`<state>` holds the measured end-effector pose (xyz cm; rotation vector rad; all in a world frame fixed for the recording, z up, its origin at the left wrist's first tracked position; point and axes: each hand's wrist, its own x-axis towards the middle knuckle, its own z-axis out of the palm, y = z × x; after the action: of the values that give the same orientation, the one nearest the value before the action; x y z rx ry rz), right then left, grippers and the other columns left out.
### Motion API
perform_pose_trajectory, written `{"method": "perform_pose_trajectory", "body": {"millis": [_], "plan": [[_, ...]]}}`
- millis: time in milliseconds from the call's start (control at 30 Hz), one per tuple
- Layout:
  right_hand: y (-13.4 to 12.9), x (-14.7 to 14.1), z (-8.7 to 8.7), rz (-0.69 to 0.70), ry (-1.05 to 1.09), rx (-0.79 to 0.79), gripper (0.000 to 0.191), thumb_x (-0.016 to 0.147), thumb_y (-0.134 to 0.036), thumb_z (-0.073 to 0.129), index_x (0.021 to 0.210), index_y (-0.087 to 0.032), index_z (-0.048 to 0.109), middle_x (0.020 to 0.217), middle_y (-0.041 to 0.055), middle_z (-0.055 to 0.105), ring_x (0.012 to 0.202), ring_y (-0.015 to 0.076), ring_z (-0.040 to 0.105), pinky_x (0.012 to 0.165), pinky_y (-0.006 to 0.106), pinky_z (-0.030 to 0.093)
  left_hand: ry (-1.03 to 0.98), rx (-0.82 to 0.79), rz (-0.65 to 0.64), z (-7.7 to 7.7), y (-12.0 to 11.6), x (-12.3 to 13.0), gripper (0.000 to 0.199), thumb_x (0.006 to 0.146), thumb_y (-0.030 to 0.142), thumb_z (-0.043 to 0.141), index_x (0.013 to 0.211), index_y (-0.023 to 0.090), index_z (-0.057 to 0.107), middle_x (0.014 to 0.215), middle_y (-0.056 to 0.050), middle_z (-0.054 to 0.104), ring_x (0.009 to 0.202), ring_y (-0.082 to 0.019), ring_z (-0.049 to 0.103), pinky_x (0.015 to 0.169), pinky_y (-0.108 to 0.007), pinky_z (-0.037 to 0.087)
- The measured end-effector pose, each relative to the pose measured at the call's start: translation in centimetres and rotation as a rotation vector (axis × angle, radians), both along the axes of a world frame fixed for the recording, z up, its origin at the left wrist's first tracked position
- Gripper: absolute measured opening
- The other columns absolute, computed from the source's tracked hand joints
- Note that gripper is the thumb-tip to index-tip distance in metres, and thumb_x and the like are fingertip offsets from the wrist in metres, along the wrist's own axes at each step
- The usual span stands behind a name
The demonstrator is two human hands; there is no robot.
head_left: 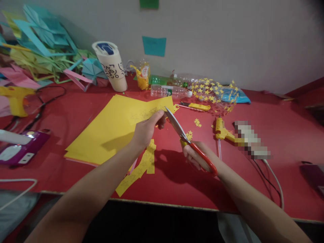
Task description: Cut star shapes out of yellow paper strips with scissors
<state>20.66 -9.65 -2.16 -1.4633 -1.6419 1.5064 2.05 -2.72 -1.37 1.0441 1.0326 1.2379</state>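
My left hand (148, 130) pinches a yellow paper strip (144, 115) with pencilled star outlines, held over a stack of yellow sheets (101, 125). Red-handled scissors (204, 158) are gripped in my right hand (191, 156). Their blades point up and left, the tips at the strip's right end near my left thumb; whether they are cutting into it is unclear. Below my left wrist lie more yellow strips (141, 165) with drawn stars. Small cut yellow stars (197, 123) lie on the red table beyond my right hand, and others sit partly hidden behind it.
Behind are a white tumbler (112, 67), a clear bottle (169, 91), a star-covered clear plastic piece (210, 90) and a yellow cutter knife (196, 106). A yellow glue gun (222, 130) lies right, another glue gun (16, 98) left, beside a purple power strip (25, 148). Folded paper (48, 44) fills the back left.
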Motion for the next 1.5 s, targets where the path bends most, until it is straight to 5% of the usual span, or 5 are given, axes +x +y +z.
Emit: {"method": "perform_pose_trajectory", "body": {"millis": [500,767,1133,1500], "plan": [[0.3,0.3,-0.6,-0.06,-0.065,-0.008,0.058,0.068,-0.078,0.047,0.06,-0.021,0.043,0.043,-0.0055,0.045,0.03,0.0051,0.036,0.031,0.021,0.03,-0.002,-0.017,-0.059,0.4,0.9,-1.1,0.025,0.069,0.041,0.067,0.061,0.017,0.065,0.06,-0.001,0.061,0.056,-0.009,0.052,0.055,-0.025,0.043],[0.4,0.2,-0.9,-0.074,-0.072,-0.007,0.06,0.065,-0.082,0.047,0.058,-0.023,0.042,0.032,-0.0101,0.033,0.024,0.0057,0.031,0.032,0.023,0.033,0.012,-0.02,-0.06,0.3,1.0,-1.4,0.024,0.069,0.04,0.069,0.062,0.017,0.067,0.061,-0.001,0.063,0.057,-0.009,0.053,0.054,-0.025,0.044],[0.4,0.1,-0.7,-0.068,-0.148,-0.053,0.045,0.079,-0.062,0.051,0.061,-0.021,0.043,0.038,-0.0093,0.04,0.024,0.0048,0.033,0.032,0.022,0.036,0.016,-0.032,-0.06,0.1,1.1,-1.3,0.025,0.07,0.04,0.067,0.063,0.017,0.066,0.061,-0.001,0.062,0.057,-0.009,0.053,0.056,-0.026,0.045],[0.6,0.3,-0.7,-0.044,-0.06,0.0,0.054,0.071,-0.074,0.049,0.058,-0.022,0.041,0.032,-0.0107,0.034,0.023,0.0056,0.032,0.031,0.021,0.031,0.013,-0.004,-0.072,0.3,1.1,-1.3,0.024,0.071,0.04,0.066,0.063,0.017,0.065,0.06,-0.001,0.062,0.055,-0.009,0.053,0.054,-0.025,0.044]]}}
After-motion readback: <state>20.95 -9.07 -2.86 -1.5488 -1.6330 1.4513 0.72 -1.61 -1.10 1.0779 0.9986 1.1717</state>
